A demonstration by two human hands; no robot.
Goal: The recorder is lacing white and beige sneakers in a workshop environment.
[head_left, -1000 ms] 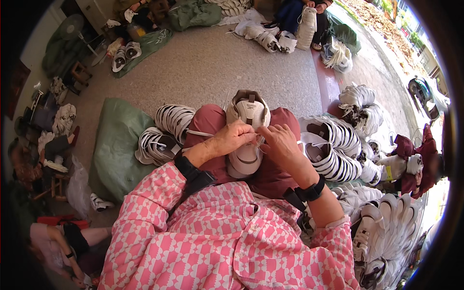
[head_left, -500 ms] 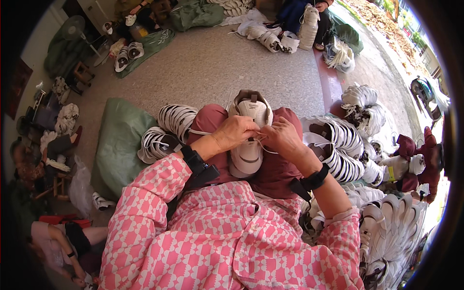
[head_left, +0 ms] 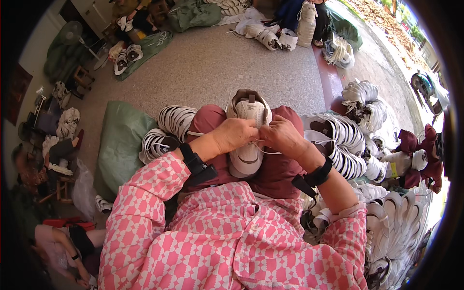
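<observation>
A beige-white sneaker [head_left: 244, 161] rests between my maroon-clad knees, toe toward me and heel opening away. Over its tongue, my left hand [head_left: 236, 135] is closed in a pinch at the eyelets, on a white shoelace. My right hand [head_left: 281, 136] pinches close beside it, fingers bent around the same lace, whose loose end [head_left: 270, 152] hangs below that hand. The fingertips nearly meet, and the exact crossing of the lace is hidden beneath them. Another pale lace end lies across my left knee.
Nested sneakers [head_left: 177, 123] stand beyond my left knee, near a green sack [head_left: 121, 145]. More striped-looking stacked shoes [head_left: 342, 133] sit at my right, with a pile of white shoe parts [head_left: 395, 220] nearer. Other people with shoes sit around the room; a fan [head_left: 71, 33] stands far left.
Both hands have shifted slightly toward me along the sneaker's tongue, uncovering more of it. My right fingers have curled in more. The pinches remain over the laces.
</observation>
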